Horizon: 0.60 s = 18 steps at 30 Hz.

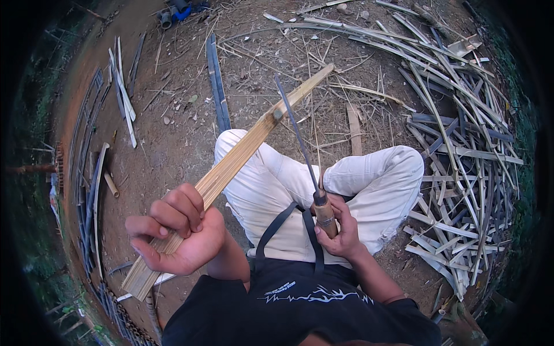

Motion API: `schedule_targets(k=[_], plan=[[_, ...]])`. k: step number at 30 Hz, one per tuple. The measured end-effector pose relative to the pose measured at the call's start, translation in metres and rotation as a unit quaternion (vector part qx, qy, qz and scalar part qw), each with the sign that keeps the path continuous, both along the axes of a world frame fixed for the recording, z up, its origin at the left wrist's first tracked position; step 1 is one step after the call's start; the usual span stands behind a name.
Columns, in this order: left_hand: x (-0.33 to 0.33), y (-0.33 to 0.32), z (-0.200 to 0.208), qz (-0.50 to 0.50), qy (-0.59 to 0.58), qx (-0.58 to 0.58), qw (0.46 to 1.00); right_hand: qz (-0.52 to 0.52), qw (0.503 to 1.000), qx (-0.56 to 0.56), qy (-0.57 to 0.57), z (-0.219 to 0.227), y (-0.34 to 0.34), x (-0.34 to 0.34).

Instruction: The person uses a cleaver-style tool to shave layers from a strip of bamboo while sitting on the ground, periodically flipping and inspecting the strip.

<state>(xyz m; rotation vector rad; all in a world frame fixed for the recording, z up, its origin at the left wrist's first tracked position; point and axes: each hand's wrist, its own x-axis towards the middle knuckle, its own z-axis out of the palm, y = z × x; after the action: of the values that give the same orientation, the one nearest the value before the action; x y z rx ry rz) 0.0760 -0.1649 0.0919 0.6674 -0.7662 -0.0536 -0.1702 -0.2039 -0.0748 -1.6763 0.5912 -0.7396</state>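
My left hand (182, 230) is closed around a long split bamboo strip (242, 151). The strip slants from the lower left up to the right, with its far end raised beyond my knees and a darker node partway along it. In my right hand (341, 233) is a knife (296, 128), its wooden handle (326, 216) gripped near my lap. The narrow dark blade points up and away, and from above it crosses the bamboo strip; whether they touch, I cannot tell. My fingers partly hide the handle.
White-trousered legs (381, 179) are folded on the dirt ground (179, 124). A large heap of bamboo strips (456, 155) lies at the right. Dark bamboo lengths (92, 202) curve along the left. One dark strip (217, 86) lies ahead. A blue object (182, 14) sits far off.
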Motion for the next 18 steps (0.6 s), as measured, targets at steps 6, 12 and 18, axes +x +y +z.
schedule_targets(k=[6,12,18], plan=[[-0.006,0.006,-0.006,0.012,-0.013,0.002,1.0,0.004,0.989,-0.03,0.142,-0.003,-0.034,0.013],[-0.009,0.007,-0.008,0.013,-0.014,0.004,1.0,-0.047,0.985,-0.028,0.164,-0.006,-0.019,0.018],[-0.011,0.009,-0.009,0.012,-0.043,0.013,0.999,-0.08,0.991,-0.045,0.095,-0.005,-0.028,0.026]])
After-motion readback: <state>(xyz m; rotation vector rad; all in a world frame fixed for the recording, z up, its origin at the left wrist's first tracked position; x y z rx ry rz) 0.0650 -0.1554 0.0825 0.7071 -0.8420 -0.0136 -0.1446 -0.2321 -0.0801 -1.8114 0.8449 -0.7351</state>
